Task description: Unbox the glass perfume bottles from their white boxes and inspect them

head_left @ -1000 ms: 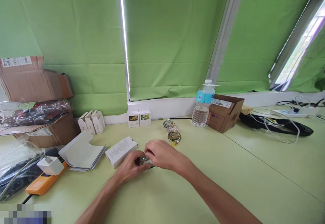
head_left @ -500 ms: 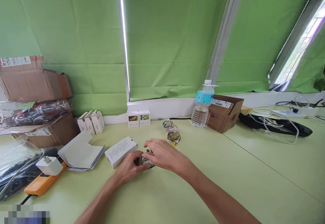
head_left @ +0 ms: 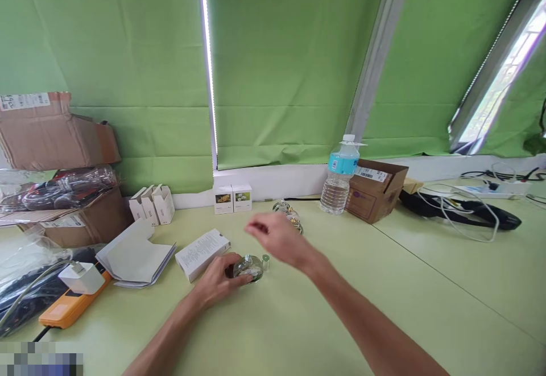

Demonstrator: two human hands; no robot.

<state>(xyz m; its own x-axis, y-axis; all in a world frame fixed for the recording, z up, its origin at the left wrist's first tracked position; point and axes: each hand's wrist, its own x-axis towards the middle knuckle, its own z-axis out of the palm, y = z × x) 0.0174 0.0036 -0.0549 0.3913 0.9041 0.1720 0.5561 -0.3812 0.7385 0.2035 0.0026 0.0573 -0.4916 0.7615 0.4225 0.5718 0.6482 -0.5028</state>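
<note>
A round clear glass perfume bottle (head_left: pixel 255 269) with a silvery spray top stands on the table. The fingers and thumb of my left hand (head_left: pixel 218 279) are closed around its left side. Touching or just right of the bottle is a small pale green cap (head_left: pixel 265 261). My right hand (head_left: pixel 280 239) is raised above and behind the cap, its fingertips pinched together; whatever they may hold is hidden. A white printed carton (head_left: pixel 203 255) lies just beyond my left hand. Behind my right hand are several shiny bracelets (head_left: pixel 285 210), partly covered by it.
Two small white boxes (head_left: pixel 232 199) and several slim cartons (head_left: pixel 152 205) line the wall. A water bottle (head_left: pixel 338 180) stands beside a brown box (head_left: pixel 375 191) at the back right. Folded paper (head_left: pixel 136 259) and an orange power strip (head_left: pixel 70 306) lie at left.
My right hand has lifted off the perfume bottle's top and moved up and right. The spray top and the green cap now show. My left hand keeps its hold.
</note>
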